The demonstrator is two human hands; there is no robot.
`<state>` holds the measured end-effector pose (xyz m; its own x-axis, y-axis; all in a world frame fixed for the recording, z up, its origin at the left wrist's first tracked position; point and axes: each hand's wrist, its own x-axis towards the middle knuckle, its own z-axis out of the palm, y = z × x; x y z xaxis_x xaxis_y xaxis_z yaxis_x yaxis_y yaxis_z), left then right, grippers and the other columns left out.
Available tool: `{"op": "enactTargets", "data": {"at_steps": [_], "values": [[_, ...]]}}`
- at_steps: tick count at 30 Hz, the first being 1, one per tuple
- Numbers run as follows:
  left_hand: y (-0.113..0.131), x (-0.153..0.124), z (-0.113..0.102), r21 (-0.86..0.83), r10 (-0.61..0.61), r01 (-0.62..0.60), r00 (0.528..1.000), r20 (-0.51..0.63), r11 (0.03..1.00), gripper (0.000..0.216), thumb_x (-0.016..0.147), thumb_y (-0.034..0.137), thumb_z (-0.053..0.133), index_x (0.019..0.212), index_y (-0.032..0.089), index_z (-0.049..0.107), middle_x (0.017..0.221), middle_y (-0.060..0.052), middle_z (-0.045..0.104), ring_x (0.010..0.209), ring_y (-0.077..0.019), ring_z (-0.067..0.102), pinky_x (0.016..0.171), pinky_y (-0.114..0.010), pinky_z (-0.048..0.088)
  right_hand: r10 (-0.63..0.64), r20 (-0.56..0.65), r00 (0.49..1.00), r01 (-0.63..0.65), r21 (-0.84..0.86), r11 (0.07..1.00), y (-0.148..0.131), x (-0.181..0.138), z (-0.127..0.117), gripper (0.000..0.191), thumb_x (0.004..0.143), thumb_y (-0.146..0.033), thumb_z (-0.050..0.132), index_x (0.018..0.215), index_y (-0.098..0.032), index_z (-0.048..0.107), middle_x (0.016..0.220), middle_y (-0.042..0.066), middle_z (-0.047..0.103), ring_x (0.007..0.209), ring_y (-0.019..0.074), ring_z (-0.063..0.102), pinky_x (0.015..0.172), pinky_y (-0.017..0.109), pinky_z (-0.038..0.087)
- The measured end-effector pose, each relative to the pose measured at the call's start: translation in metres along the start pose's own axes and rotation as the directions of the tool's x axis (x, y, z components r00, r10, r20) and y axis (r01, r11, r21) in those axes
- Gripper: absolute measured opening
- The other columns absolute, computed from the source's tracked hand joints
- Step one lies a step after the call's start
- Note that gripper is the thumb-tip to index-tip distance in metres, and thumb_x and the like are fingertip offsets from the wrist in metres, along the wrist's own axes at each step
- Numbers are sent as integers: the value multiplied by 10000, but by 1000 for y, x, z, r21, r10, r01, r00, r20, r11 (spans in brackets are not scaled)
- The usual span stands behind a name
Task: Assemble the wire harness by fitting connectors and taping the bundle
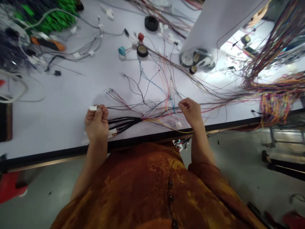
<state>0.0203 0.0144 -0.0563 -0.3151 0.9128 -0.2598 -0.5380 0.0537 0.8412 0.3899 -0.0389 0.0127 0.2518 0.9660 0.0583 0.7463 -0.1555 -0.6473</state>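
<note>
My left hand (97, 122) is closed with a small white connector (92, 108) pinched between thumb and fingertips. Dark wires run from that hand to the right along the table. Below it, black-sleeved branches (126, 121) of a wire harness end in white connectors (112, 132), partly hidden by the hand. My right hand (192, 112) hovers over the harness's loose wires with thumb and forefinger pressed together; what they hold, if anything, is too small to make out. Between my hands lie red, black, blue and yellow wires (166, 109), and a white plug (178, 124) sits near the table edge.
Tape rolls (142, 51) lie behind the harness. A white cylinder (207, 28) stands at the back right, beside thick wire bundles (269, 60). At the back left are green ties (52, 17) and an orange-black tool (49, 43). A black edge strip (154, 137) borders the table.
</note>
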Motion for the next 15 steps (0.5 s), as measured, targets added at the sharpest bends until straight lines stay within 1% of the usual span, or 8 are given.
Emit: {"op": "enactTargets", "data": {"at_steps": [2,4,6,7,8,10,13,15], "values": [[1,-2,4,-10,-7,6,998,-55,1000,248,713,182,894,821,156,673,781,54,745,693,-16,659,676,-89,573,-83,-38,996,85,40,996,-16,39,11,107,842,-269,557,758,-212,591,755,21,631,696,156,564,678,309,439],[2,-5,7,-12,-24,23,995,-98,1000,311,641,216,933,810,156,679,775,41,748,682,-28,676,675,-96,583,-191,-31,981,193,78,978,-34,81,27,104,843,-236,552,746,-207,580,744,10,612,706,144,549,707,305,442],[3,-7,9,-2,-40,40,992,-117,999,349,600,245,949,811,166,682,779,38,751,672,-33,688,687,-104,593,-285,39,958,278,129,952,-52,125,51,97,855,-218,554,767,-200,590,739,1,602,718,135,546,737,301,451],[3,-8,9,5,-50,51,992,-114,999,363,590,257,954,815,174,682,780,41,750,664,-33,689,692,-107,595,-303,86,949,287,157,945,-61,147,64,92,867,-214,554,792,-194,604,733,-2,598,714,131,548,736,297,455],[3,-8,10,10,-57,59,992,-112,998,376,583,269,958,821,180,680,776,45,746,654,-30,687,692,-106,595,-299,136,944,275,173,946,-68,168,78,87,877,-203,550,825,-186,617,734,-1,599,713,131,558,733,294,463],[4,-8,10,13,-67,69,991,-114,998,403,570,294,966,833,187,681,764,50,738,640,-26,681,684,-101,589,-225,157,962,207,126,970,-79,209,104,115,891,-153,520,885,-163,634,786,21,624,764,146,596,763,304,486],[5,-9,10,18,-83,85,992,-99,996,438,561,321,972,873,189,695,769,43,738,648,-31,683,699,-109,589,-117,96,988,128,-120,985,-90,259,133,210,909,-81,467,976,-125,661,957,94,667,948,203,628,882,355,494],[8,-10,12,33,-95,98,992,-84,995,437,571,330,969,889,190,705,777,36,742,657,-39,686,712,-122,592,-124,110,986,149,-260,954,-96,283,144,256,929,-67,450,1041,-108,676,1108,140,654,1044,226,614,939,378,473]]}}
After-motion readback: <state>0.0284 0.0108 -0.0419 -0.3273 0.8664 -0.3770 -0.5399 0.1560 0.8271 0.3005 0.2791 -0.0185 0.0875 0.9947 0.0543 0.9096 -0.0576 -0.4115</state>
